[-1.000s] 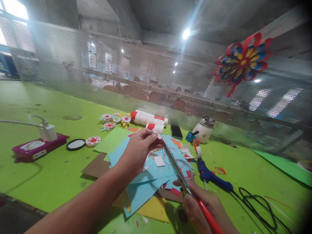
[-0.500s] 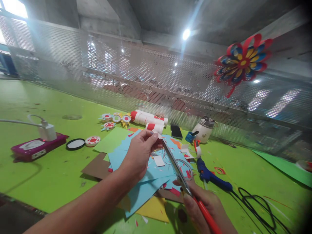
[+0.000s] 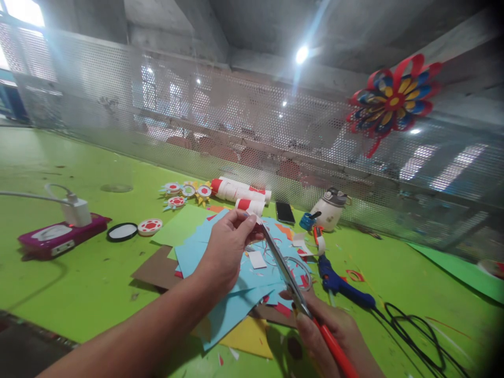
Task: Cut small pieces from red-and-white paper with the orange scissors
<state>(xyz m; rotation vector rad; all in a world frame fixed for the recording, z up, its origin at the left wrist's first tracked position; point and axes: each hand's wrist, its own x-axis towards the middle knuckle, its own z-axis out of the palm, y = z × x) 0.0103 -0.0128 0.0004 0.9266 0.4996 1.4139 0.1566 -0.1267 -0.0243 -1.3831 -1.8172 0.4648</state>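
Note:
My right hand (image 3: 326,325) is closed around the red handle of a pair of scissors (image 3: 284,268), whose long metal blades point up and away to the left. At their tips, my left hand (image 3: 228,241) pinches a small white piece of paper (image 3: 258,220), mostly hidden by the fingers. Light blue paper sheets (image 3: 197,257) lie in a pile beneath both hands, strewn with scraps and a white paper square (image 3: 257,260). Yellow paper (image 3: 248,338) and brown card (image 3: 155,268) stick out from under the pile.
A blue glue gun (image 3: 342,283) with a black cable lies right. Behind are a phone (image 3: 284,212), a white jug (image 3: 328,210) and red-and-white paper rolls (image 3: 240,190). A purple power strip (image 3: 63,236) sits left. A mesh screen (image 3: 236,126) borders the green table (image 3: 98,289).
Hardly anything differs. Both hands keep almost the same position, with the scissor tips still at the white paper in my left fingers.

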